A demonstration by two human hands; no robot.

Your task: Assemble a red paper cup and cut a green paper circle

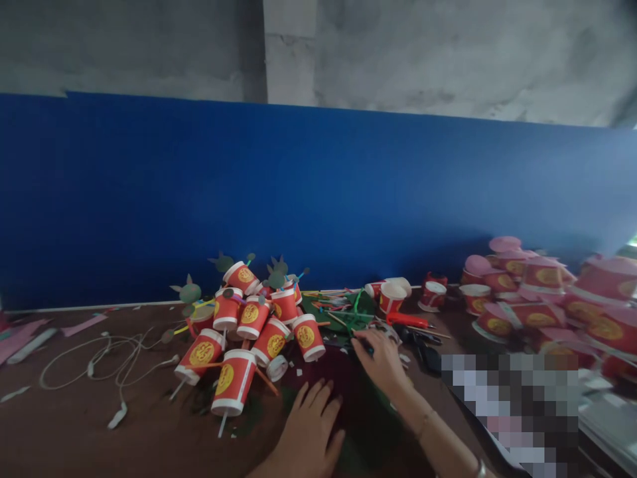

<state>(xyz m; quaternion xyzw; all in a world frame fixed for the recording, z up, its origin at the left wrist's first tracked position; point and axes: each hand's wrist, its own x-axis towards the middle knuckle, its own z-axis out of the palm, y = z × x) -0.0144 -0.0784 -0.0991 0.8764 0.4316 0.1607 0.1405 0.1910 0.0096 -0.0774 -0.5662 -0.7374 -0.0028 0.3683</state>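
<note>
My left hand (311, 425) lies palm down over the dark brown table (164, 431), fingers stretched and slightly apart, with nothing in it. To its upper right, my right hand (381, 362) has its fingers curled around a small dark thing that I cannot make out. Close beyond the right fingers are dark green sheets (365, 302) with a bundle of thin coloured sticks (331, 302) on them. Left of my hands, red and white paper cups (233, 382) with sticks through them are piled, some bearing green cut-out shapes (190, 291). White scraps (299, 372) lie between the pile and my hands.
An orange-red tool (408, 320), likely a glue gun, lies behind my right hand, near loose cups (392, 297). Cups with pink paper (542, 275) are heaped at right. A white cable (89, 364) loops at left. A blue panel (298, 186) bounds the table's back.
</note>
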